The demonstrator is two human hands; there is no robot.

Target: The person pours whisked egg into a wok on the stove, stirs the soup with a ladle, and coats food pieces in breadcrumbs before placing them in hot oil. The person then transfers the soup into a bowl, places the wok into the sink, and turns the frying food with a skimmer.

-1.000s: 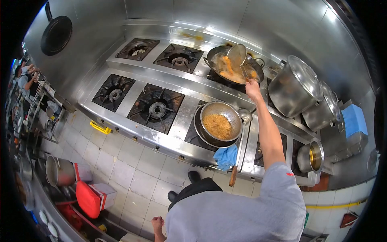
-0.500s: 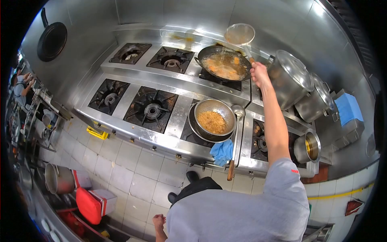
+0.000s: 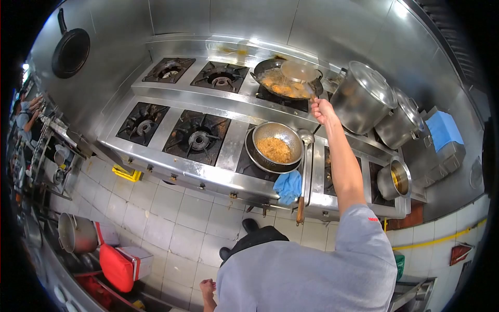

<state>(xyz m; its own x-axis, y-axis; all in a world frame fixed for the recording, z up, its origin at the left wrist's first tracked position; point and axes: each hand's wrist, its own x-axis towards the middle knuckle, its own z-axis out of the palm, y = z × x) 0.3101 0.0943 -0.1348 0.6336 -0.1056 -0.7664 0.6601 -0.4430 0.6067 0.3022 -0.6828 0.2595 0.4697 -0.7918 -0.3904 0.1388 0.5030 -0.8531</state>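
Note:
My right hand (image 3: 322,110) grips the handle of a round mesh strainer (image 3: 300,72), blurred by motion, over the right part of a black wok (image 3: 263,69). Orange-brown pieces (image 3: 283,86) bubble in oil inside the wok on a back burner. Low beside my body, my left hand (image 3: 208,286) is curled closed; whatever it may hold is hidden. On the front burner, a metal bowl (image 3: 292,137) with brown crumbly food (image 3: 274,150) rests in a larger pan. A ladle (image 3: 306,137) lies to its right, and a blue cloth (image 3: 288,186) hangs at the stove's front edge.
Two lidded stockpots (image 3: 358,101) (image 3: 399,122) stand right of the wok. Farther right are a small pot (image 3: 393,179) and a blue cloth (image 3: 444,130). A red-lidded cooler (image 3: 116,268) and a large pot (image 3: 75,233) sit at lower left. A person (image 3: 25,118) is at far left.
The strainer was in the wok, rose above its back rim, then came down over the wok again. My right hand moved with it. My left hand stayed low and curled.

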